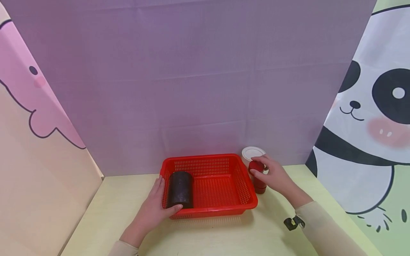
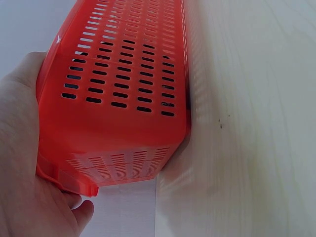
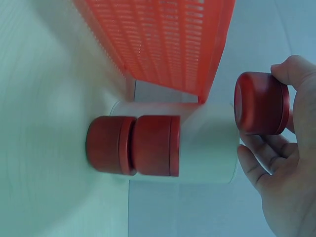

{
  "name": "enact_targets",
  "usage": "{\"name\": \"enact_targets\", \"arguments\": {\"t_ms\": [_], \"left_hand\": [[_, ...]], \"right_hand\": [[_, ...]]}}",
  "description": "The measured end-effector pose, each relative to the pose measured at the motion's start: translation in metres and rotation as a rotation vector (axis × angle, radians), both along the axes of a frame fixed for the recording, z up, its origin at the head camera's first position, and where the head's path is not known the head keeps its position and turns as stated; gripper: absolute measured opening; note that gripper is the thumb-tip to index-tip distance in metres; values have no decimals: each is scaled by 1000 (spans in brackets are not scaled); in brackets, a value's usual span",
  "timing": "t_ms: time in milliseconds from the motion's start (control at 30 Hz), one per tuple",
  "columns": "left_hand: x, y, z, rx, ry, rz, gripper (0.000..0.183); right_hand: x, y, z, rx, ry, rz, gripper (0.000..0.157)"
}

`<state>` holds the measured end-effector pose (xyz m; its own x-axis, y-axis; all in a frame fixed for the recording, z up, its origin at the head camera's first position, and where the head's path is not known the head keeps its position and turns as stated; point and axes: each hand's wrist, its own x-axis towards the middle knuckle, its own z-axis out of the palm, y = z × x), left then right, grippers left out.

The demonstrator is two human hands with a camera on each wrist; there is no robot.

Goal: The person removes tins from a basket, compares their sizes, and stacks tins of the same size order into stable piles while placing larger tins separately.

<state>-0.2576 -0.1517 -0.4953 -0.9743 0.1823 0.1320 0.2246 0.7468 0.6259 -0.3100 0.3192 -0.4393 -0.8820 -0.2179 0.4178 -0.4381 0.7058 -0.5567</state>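
A red plastic basket (image 1: 214,212) stands on the table, and a black cylinder (image 1: 180,188) lies inside along its left side. My left hand (image 1: 153,209) grips the basket's front left corner, thumb over the front rim and fingers along the left side. In the right wrist view, my right hand (image 3: 289,153) pinches a small round red tin (image 3: 261,103) between thumb and fingers. Below it, apart from the held tin, two similar red tins, an upper one (image 3: 157,145) and a lower one (image 3: 109,144), stand stacked to the right of the basket.
Close behind the stacked tins, a white canister (image 1: 253,152) with a pale lid stands by the back cloth (image 1: 205,89). A pale wooden tabletop (image 1: 205,236) extends in front of the basket. Cartoon-printed panels flank both sides, with a panda panel (image 1: 355,149) on the right.
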Motion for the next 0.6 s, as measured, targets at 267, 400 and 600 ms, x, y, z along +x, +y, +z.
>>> {"name": "enact_targets", "arguments": {"t_ms": [267, 400, 600], "left_hand": [[0, 0, 1, 0, 3, 2, 134], [0, 0, 1, -4, 2, 3, 134], [0, 0, 1, 6, -5, 3, 136]], "right_hand": [[1, 10, -7, 6, 15, -101, 52], [2, 13, -12, -20, 18, -155, 52], [2, 15, -20, -25, 48, -201, 50]]}}
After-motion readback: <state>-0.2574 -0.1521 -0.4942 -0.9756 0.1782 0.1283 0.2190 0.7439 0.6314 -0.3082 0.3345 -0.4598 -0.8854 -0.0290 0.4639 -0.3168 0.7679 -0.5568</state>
